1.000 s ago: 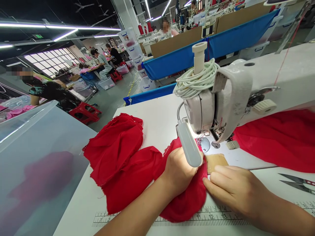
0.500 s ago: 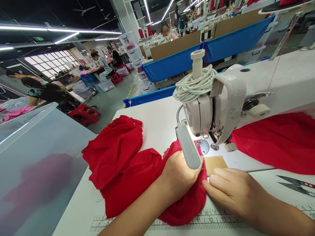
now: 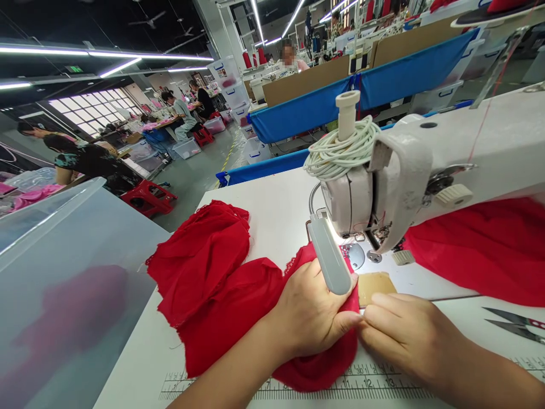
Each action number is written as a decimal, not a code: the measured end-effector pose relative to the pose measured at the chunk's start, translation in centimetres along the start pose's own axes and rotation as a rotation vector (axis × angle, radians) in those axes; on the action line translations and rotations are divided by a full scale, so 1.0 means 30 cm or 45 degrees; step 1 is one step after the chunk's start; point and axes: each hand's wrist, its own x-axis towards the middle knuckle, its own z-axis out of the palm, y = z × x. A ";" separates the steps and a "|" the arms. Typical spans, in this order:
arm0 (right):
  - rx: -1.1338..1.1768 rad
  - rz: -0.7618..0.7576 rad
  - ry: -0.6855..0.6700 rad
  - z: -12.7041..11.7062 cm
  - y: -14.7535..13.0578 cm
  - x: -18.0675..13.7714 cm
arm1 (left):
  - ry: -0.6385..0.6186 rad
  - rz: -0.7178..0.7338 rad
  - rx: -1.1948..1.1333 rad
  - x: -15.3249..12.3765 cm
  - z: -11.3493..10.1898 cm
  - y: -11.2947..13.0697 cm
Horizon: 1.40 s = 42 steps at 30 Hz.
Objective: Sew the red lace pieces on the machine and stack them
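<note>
A gathered piece of red fabric point(image 3: 225, 301) with lace-like edging lies on the sewing table, its right end beside the needle area of a white sewing machine point(image 3: 353, 199). My left hand point(image 3: 309, 312) rests over this end and grips it; a grey lamp point(image 3: 328, 255) covers some of its fingers. The left thumb reaches to the fabric's right edge and meets my right fingertips. My right hand point(image 3: 409, 335) is closed in a pinch at that same edge, just below a tan card point(image 3: 374, 288) on the machine bed. What lies inside the pinch is mostly hidden.
More red fabric point(image 3: 477, 250) lies right of the needle area. Black-bladed snips point(image 3: 517, 324) are at the right edge. A printed ruler point(image 3: 374, 383) runs along the table front. A translucent bin point(image 3: 72, 284) stands left. Blue cloth troughs point(image 3: 306, 111) and seated people are beyond.
My left thumb has stretched out rightward to meet my right fingertips at the fabric edge. The camera view has shifted slightly; the fabric stays nearly in place.
</note>
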 end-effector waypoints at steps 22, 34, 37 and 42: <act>-0.069 0.041 0.061 0.026 0.007 -0.012 | -0.034 -0.052 0.030 -0.001 0.019 0.006; -0.130 0.124 0.105 0.019 0.012 0.013 | 0.051 -0.081 0.052 0.011 0.023 0.007; -0.118 0.123 0.092 0.022 0.011 0.008 | -0.002 -0.089 0.077 0.009 0.026 0.009; -0.112 0.131 0.075 0.028 0.014 -0.002 | -0.054 -0.079 0.067 -0.008 0.027 0.013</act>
